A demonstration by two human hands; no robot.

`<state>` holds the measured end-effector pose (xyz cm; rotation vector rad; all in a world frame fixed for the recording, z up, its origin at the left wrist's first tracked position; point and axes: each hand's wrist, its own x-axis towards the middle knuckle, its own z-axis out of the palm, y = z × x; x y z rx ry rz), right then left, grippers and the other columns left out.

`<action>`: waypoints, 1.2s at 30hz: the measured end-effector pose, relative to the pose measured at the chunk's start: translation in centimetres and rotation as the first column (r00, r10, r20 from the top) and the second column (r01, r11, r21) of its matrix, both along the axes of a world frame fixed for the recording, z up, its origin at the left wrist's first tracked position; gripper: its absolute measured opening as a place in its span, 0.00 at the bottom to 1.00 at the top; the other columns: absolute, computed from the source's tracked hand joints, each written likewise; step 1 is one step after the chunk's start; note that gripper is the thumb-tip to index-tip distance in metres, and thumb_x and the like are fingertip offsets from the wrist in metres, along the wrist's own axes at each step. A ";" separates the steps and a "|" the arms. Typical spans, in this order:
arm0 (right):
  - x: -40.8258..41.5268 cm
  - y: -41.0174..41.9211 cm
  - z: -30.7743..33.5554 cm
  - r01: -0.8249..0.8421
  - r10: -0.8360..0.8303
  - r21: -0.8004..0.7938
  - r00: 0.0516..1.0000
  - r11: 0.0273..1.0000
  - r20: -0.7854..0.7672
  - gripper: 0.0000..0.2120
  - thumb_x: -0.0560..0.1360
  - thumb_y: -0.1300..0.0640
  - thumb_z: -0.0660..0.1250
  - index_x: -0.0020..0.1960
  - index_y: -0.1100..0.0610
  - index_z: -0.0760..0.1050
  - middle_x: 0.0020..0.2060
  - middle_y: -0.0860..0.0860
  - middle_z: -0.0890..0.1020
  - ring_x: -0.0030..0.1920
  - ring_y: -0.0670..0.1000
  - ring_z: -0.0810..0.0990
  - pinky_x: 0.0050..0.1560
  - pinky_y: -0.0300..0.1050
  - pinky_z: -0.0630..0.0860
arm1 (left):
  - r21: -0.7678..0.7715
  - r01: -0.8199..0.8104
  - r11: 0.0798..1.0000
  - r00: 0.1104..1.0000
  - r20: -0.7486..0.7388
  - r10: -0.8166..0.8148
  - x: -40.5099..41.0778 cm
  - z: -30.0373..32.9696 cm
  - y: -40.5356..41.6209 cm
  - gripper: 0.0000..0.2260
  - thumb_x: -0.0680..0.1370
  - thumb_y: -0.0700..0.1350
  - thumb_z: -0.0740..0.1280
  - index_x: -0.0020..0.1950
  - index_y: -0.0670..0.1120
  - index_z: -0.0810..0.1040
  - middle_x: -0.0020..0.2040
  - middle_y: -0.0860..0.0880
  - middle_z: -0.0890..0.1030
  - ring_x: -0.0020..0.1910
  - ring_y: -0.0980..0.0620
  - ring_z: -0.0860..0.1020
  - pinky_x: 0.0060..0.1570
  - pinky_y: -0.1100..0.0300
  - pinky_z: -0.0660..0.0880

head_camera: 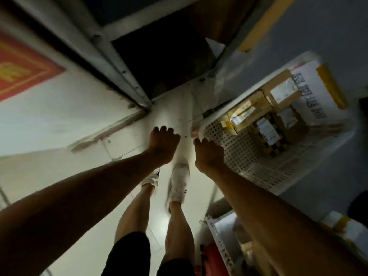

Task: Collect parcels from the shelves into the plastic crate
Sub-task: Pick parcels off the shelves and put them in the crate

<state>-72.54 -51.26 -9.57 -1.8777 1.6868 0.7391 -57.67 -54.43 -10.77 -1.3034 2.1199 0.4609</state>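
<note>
The plastic crate (249, 156), with parcels (266, 108) inside, stands on the floor (59, 120) beside the shelf frame (119, 62). Right hand (209, 154) grips its near rim; left hand (162, 144) is curled, holding nothing, over bare floor.

A single head-worn view is given, aimed steeply down from above and tilted. Both forearms are seen close, the left hand (163, 144) and right hand (209, 154) centred. The crate (235, 152) is framed just right of the right hand.
</note>
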 end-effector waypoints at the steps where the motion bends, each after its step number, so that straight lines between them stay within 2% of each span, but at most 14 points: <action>1: 1.0 0.0 0.3 -0.054 0.055 0.051 0.998 0.997 -0.014 0.24 0.79 0.56 0.67 0.73 0.55 0.66 0.65 0.56 0.75 0.64 0.59 0.76 0.59 0.55 0.75 | -0.008 -0.034 0.999 0.999 -0.009 0.034 1.1 0.2 0.8 0.19 0.76 0.47 0.70 0.67 0.50 0.74 0.60 0.48 0.76 0.62 0.46 0.74 0.58 0.53 0.71; 3: 3.1 0.0 0.9 -0.146 0.147 0.070 0.989 0.987 -0.019 0.24 0.80 0.57 0.66 0.74 0.54 0.65 0.69 0.56 0.73 0.68 0.59 0.74 0.62 0.55 0.73 | -0.010 -0.144 0.989 0.989 -0.027 0.144 3.5 0.8 2.6 0.18 0.77 0.45 0.69 0.67 0.51 0.75 0.60 0.49 0.77 0.62 0.46 0.74 0.59 0.53 0.71; 6: 6.6 0.7 1.8 -0.263 0.262 0.057 0.965 0.963 0.024 0.21 0.79 0.59 0.66 0.71 0.55 0.68 0.66 0.56 0.75 0.66 0.59 0.75 0.60 0.54 0.74 | -0.043 -0.332 0.942 0.942 -0.071 0.328 7.1 1.9 6.2 0.16 0.78 0.42 0.65 0.66 0.51 0.77 0.58 0.48 0.78 0.60 0.46 0.75 0.57 0.53 0.72; 11: 11.7 3.9 2.6 -0.359 0.355 0.058 0.932 0.931 0.070 0.21 0.78 0.58 0.67 0.70 0.53 0.69 0.65 0.55 0.75 0.65 0.59 0.75 0.61 0.53 0.73 | 0.006 -0.580 0.815 0.813 -0.067 0.579 12.1 3.6 13.0 0.19 0.77 0.40 0.64 0.68 0.51 0.76 0.61 0.46 0.78 0.64 0.44 0.75 0.63 0.49 0.73; 14: 14.9 6.3 2.0 -0.460 0.457 0.045 0.887 0.887 0.059 0.22 0.77 0.59 0.68 0.70 0.52 0.69 0.65 0.55 0.75 0.65 0.58 0.75 0.62 0.54 0.72 | 0.021 -0.667 0.745 0.743 -0.057 0.667 14.4 3.3 17.1 0.20 0.77 0.40 0.64 0.69 0.51 0.75 0.62 0.46 0.77 0.65 0.44 0.73 0.62 0.50 0.72; 22: 25.0 14.6 2.4 -0.746 0.744 0.067 0.665 0.662 0.057 0.17 0.78 0.58 0.68 0.66 0.55 0.71 0.62 0.55 0.76 0.62 0.59 0.77 0.57 0.54 0.77 | 0.052 -0.858 0.510 0.509 -0.036 0.860 20.7 4.1 29.4 0.22 0.77 0.42 0.66 0.71 0.51 0.72 0.65 0.47 0.74 0.66 0.46 0.72 0.62 0.53 0.69; 29: 35.1 23.5 4.0 -0.933 0.931 0.001 0.359 0.360 0.070 0.20 0.80 0.55 0.65 0.70 0.55 0.69 0.62 0.55 0.77 0.62 0.57 0.78 0.57 0.51 0.76 | 0.030 -0.989 0.147 0.147 0.000 0.989 26.8 6.1 41.7 0.22 0.77 0.41 0.66 0.71 0.51 0.73 0.63 0.48 0.76 0.63 0.48 0.74 0.61 0.54 0.72; 31: 37.9 26.1 4.8 -0.961 0.958 -0.013 0.276 0.278 0.083 0.20 0.79 0.57 0.65 0.70 0.55 0.69 0.62 0.54 0.77 0.61 0.57 0.79 0.56 0.50 0.76 | 0.019 -1.000 0.022 0.022 -0.001 1.000 28.1 6.9 45.2 0.21 0.77 0.40 0.66 0.70 0.52 0.73 0.63 0.49 0.76 0.62 0.49 0.74 0.61 0.55 0.72; 34: 41.9 30.0 5.8 -0.983 0.982 -0.062 0.164 0.171 0.098 0.19 0.77 0.61 0.65 0.67 0.55 0.72 0.58 0.53 0.79 0.57 0.56 0.80 0.50 0.47 0.73 | -0.010 -0.987 -0.160 -0.160 -0.034 0.987 30.0 8.2 49.9 0.21 0.76 0.38 0.64 0.68 0.52 0.74 0.62 0.49 0.76 0.61 0.49 0.74 0.61 0.56 0.71; 36: 44.5 32.7 6.3 -0.993 0.992 -0.078 0.077 0.085 0.100 0.18 0.77 0.60 0.66 0.67 0.55 0.73 0.58 0.53 0.79 0.58 0.57 0.79 0.49 0.47 0.71 | -0.031 -0.964 -0.265 -0.262 -0.069 0.963 30.9 8.9 52.9 0.20 0.76 0.38 0.64 0.68 0.51 0.75 0.61 0.49 0.77 0.61 0.49 0.74 0.60 0.56 0.71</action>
